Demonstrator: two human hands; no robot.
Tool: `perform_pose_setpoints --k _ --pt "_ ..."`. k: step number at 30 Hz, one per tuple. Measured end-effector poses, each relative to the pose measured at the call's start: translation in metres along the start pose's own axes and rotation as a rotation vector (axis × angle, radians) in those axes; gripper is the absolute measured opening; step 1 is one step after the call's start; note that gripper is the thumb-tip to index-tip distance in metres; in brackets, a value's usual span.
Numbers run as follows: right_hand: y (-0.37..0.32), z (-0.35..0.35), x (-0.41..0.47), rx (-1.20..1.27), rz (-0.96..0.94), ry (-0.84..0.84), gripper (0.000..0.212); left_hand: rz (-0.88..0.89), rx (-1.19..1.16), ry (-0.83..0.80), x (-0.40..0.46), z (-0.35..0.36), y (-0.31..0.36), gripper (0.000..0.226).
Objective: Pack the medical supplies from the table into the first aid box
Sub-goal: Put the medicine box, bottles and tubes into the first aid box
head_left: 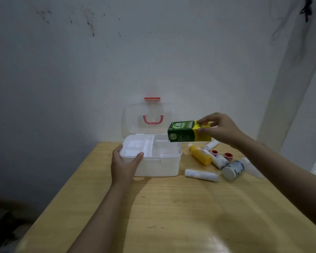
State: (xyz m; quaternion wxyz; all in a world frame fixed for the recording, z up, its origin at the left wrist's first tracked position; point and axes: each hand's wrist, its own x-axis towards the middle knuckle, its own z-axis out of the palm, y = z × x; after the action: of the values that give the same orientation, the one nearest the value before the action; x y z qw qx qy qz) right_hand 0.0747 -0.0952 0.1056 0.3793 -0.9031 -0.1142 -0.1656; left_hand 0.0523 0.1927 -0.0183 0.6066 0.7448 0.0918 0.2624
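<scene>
A white first aid box point(164, 166) stands open on the wooden table point(171, 207), its clear lid point(131, 117) with a red handle upright against the wall. A white divided tray sits inside the box. My left hand point(125, 161) grips the box's front left corner. My right hand point(221, 129) holds a green and yellow carton point(187, 132) in the air over the box's right rim. To the right of the box lie a yellow bottle point(202, 155), a white tube point(202, 175), a grey roll point(233, 169), small red-capped items point(228, 156) and more white tubes.
The table's far edge meets a stained white wall close behind the box. The left edge of the table drops to a dark floor. A white pillar point(290, 88) rises at the right. Bare wood stretches in front of the box, toward me.
</scene>
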Motion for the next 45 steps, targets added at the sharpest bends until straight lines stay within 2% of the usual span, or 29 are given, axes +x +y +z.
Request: perform_pose_setpoints --k 7,12,19,26,33,36,42,45 --pt "-0.042 0.057 0.021 -0.249 0.051 -0.187 0.029 -0.041 0.033 -0.027 0.005 -0.003 -0.002 0.082" --pt "-0.046 0.097 0.032 -0.243 0.090 -0.269 0.031 -0.032 0.041 -0.030 0.005 -0.003 -0.003 0.082" --pt "-0.035 0.137 0.046 -0.202 0.257 -0.349 0.032 -0.023 0.032 -0.039 0.004 -0.003 -0.004 0.083" --pt "-0.031 0.158 0.054 -0.361 0.312 -0.411 0.034 -0.012 0.013 -0.041 0.002 -0.003 -0.004 0.081" --pt "-0.028 0.162 0.063 -0.270 0.488 -0.458 0.033 -0.015 -0.004 -0.040 0.004 -0.002 -0.007 0.080" --pt "-0.026 0.164 0.063 -0.208 0.525 -0.449 0.041 -0.013 -0.010 -0.038 0.005 -0.002 -0.009 0.079" --pt "-0.035 0.150 0.057 -0.127 0.483 -0.447 0.044 -0.002 0.000 -0.035 0.003 -0.002 -0.007 0.080" --pt "-0.043 0.122 0.052 -0.050 0.405 -0.400 0.038 -0.004 -0.011 -0.029 0.002 -0.003 -0.005 0.080"
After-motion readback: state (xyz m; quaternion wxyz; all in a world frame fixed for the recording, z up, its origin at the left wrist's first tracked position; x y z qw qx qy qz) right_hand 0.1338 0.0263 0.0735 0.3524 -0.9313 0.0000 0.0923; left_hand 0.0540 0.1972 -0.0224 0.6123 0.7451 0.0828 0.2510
